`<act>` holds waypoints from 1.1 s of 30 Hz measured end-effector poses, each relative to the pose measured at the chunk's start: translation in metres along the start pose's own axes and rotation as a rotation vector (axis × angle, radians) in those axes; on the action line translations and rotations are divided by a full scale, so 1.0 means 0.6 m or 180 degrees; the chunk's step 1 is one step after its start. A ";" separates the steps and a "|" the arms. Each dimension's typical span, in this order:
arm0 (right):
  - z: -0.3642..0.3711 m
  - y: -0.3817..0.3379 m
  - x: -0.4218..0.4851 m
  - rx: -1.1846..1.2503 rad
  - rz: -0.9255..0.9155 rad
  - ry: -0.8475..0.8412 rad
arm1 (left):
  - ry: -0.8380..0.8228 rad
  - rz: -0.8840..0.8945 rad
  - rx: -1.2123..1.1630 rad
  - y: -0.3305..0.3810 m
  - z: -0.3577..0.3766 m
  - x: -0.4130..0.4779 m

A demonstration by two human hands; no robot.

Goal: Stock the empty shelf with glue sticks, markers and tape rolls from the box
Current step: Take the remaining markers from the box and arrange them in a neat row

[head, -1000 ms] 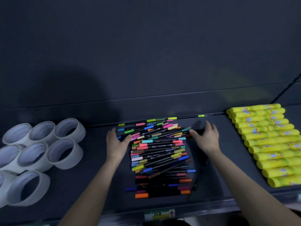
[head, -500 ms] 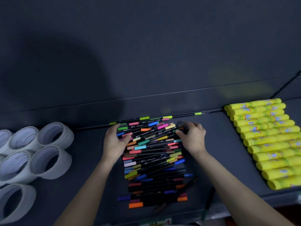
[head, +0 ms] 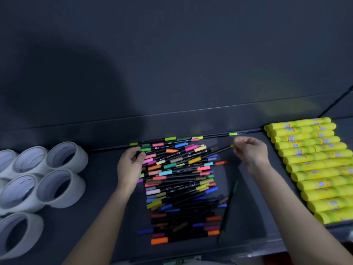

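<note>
A heap of black markers with coloured caps (head: 181, 180) lies mid-shelf. My left hand (head: 129, 165) rests against the heap's left edge, fingers curled onto the marker ends near the back. My right hand (head: 250, 152) is off the heap's right side and pinches the yellow tip of one black marker (head: 219, 151), which slants down-left across the top of the pile. Yellow glue sticks (head: 313, 165) lie in a row on the right. White tape rolls (head: 45, 175) stand on the left.
The dark shelf (head: 107, 203) has a back wall close behind the markers, where a line of markers (head: 191, 139) lies along the rear edge. One loose dark green marker (head: 228, 209) lies lengthwise right of the heap. A price-label strip runs along the front lip (head: 179, 262).
My right hand has left the heap's right edge and moved right, now pinching one marker by its yellow tip. A loose marker rolled clear on the right. My left hand stayed put.
</note>
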State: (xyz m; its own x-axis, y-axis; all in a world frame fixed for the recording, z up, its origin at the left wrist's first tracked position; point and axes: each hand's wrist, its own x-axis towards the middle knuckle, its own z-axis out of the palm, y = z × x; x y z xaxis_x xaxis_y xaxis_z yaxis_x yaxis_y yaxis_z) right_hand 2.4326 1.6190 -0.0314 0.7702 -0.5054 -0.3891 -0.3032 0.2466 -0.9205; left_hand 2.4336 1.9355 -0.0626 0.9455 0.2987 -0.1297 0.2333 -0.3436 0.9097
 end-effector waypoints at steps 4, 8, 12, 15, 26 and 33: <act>-0.002 -0.012 0.000 0.0196 -0.0042 0.0079 | 0.0051 0.0051 0.0096 -0.005 -0.011 -0.008; 0.044 0.012 -0.037 -0.0014 0.0033 -0.0263 | 0.0135 0.0168 0.0146 -0.018 -0.004 -0.031; 0.086 0.051 -0.063 -0.0944 -0.0395 -0.0315 | 0.0207 0.0220 -0.0122 -0.012 0.014 -0.047; 0.094 0.064 -0.077 -0.1937 -0.1019 -0.0613 | 0.0183 0.0153 -0.0259 -0.004 0.026 -0.046; 0.038 0.023 0.076 -0.3154 -0.1034 0.0363 | 0.0133 -0.0071 0.0495 0.006 0.008 0.020; 0.058 0.050 0.085 -0.3371 -0.1256 0.0007 | -0.0115 0.0098 0.0775 0.019 0.033 0.032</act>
State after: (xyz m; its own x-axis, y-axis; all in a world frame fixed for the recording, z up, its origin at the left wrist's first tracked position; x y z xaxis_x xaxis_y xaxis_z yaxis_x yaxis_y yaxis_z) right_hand 2.4821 1.6297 -0.0776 0.9168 -0.3943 -0.0634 -0.3626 -0.7551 -0.5461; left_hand 2.4587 1.9195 -0.0627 0.9595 0.2542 -0.1215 0.2480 -0.5577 0.7921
